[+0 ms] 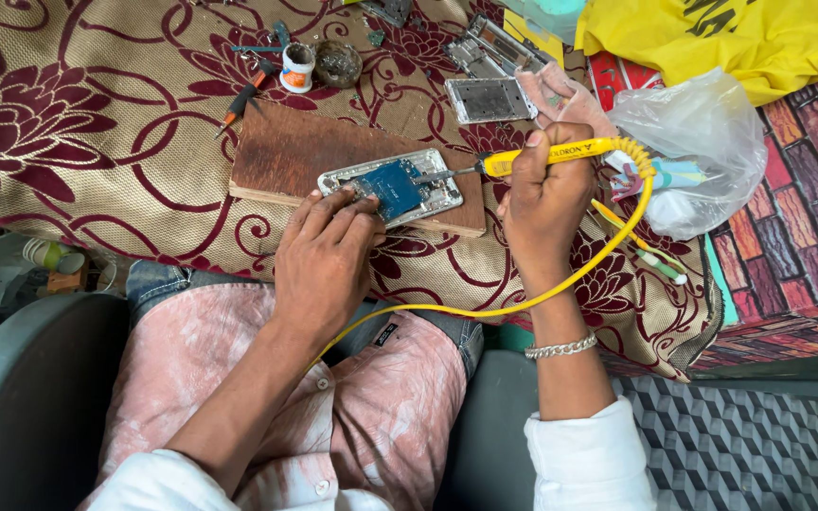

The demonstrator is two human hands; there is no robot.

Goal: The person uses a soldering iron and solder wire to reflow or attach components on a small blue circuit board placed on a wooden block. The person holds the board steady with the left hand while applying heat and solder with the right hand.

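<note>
**Floral bench cloth, opened phone under the iron**

Gold cloth with maroon flowers (97,123) covers the work surface. On it lies a wooden board (286,156), and on the board an opened phone (392,186) — back off, blue circuit board showing. Its long axis runs left to right, tilted slightly, with the right end a little farther from the person.

Left hand (326,254): fingers spread flat and pressing on the phone's near edge, apparently to keep it from sliding.

Right hand (546,194): closed around a yellow soldering iron (560,154), held nearly level, tip pointing left and touching the phone's right end. The low grip seems to steady the tip. Its coiled yellow cord (608,255) loops down toward the lap.

Farther out — a red-handled screwdriver (243,97), a small white pot (297,66), a round tin (338,62), a bare phone frame (489,99), a clear plastic bag (688,142), a yellow bag (740,38).
</note>
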